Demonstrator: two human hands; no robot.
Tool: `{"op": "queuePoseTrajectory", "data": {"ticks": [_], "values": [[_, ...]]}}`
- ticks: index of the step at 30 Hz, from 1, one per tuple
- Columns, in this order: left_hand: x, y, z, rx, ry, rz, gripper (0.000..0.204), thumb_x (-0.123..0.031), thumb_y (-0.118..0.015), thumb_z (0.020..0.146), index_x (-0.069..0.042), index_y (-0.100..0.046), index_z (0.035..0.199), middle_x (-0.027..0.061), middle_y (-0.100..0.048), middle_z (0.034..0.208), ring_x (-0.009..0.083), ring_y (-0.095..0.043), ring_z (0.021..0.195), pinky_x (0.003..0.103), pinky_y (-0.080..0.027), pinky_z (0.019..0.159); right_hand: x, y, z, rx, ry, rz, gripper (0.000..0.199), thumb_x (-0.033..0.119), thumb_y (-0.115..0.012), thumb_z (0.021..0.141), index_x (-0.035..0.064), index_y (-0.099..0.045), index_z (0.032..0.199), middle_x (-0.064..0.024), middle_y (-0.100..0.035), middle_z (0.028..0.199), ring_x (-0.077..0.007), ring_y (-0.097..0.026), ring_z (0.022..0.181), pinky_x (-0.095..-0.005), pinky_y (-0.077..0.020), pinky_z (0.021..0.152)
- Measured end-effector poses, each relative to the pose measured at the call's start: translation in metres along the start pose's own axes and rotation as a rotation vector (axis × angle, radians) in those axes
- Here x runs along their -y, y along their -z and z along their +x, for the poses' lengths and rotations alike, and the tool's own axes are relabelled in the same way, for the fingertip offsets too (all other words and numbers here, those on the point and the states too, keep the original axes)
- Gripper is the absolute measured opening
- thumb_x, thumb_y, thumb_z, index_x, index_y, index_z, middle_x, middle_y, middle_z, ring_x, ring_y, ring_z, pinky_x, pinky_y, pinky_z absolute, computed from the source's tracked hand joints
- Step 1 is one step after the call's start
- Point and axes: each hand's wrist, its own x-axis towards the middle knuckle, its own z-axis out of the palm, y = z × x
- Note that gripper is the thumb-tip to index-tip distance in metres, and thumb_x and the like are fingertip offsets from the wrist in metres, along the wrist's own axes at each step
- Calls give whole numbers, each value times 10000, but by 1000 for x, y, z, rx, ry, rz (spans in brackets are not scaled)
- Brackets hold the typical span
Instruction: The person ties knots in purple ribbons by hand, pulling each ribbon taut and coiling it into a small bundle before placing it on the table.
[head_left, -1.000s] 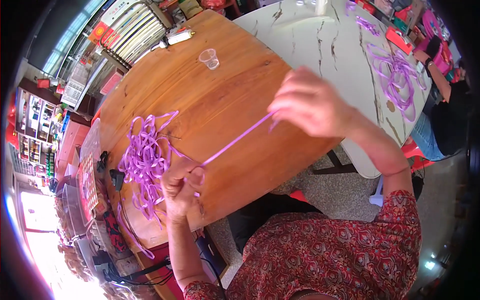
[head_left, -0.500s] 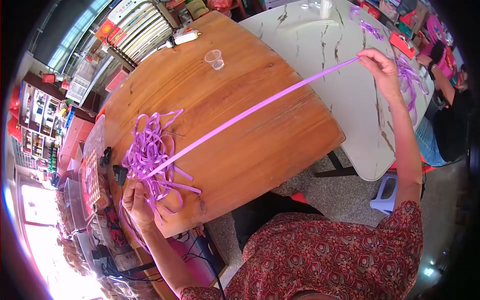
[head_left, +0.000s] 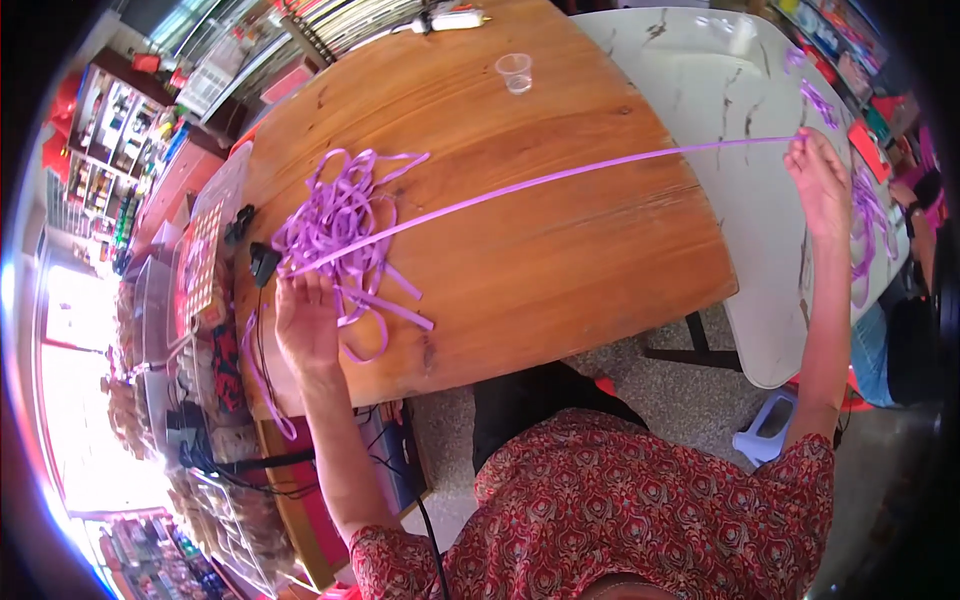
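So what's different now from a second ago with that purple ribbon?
The right hand has swept out to the right, drawing one strand of purple ribbon long and taut across the wooden table. The left hand, which gripped that strand before, now rests flat at the ribbon pile. The pile and the plastic cup stayed put.

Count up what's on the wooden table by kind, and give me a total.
Purple ribbon pile: 1
Stretched purple ribbon strand, held between left hand and right hand: 1
Clear plastic cup: 1
Small black gadgets near the table's left edge: 2
White tool at the far edge: 1
Total: 6
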Motion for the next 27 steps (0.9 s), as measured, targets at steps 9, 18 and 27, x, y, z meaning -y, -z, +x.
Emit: {"op": "queuePoseTrajectory", "data": {"ticks": [9,18,27], "values": [[25,-44,15,-84,-172,-290,210,-223,-563,917,-22,-547,859,40,-515,765,157,-422,669,301,-391,666,3,-33,-4,-68,-126,529,225,90,-493,947,-4,-525,1148,-103,-559,1147,-175,-531,1022,-340,-402,900],[94,-75,6,-113,-60,363,241,-251,-541,942,-18,-601,934,-45,-353,640,66,-277,554,232,-275,520,10,-6,17,161,-35,1025,311,12,-449,946,-40,-435,1252,-87,-476,978,-156,-442,796,-297,-369,747],[133,-116,-10,-58,27,560,208,-122,-546,933,20,-611,1071,-26,-468,750,70,-408,643,249,-416,642,-4,-145,-23,198,122,-415,362,37,-535,906,-17,-482,1260,-8,-585,878,-40,-381,631,-179,-303,570]]}}
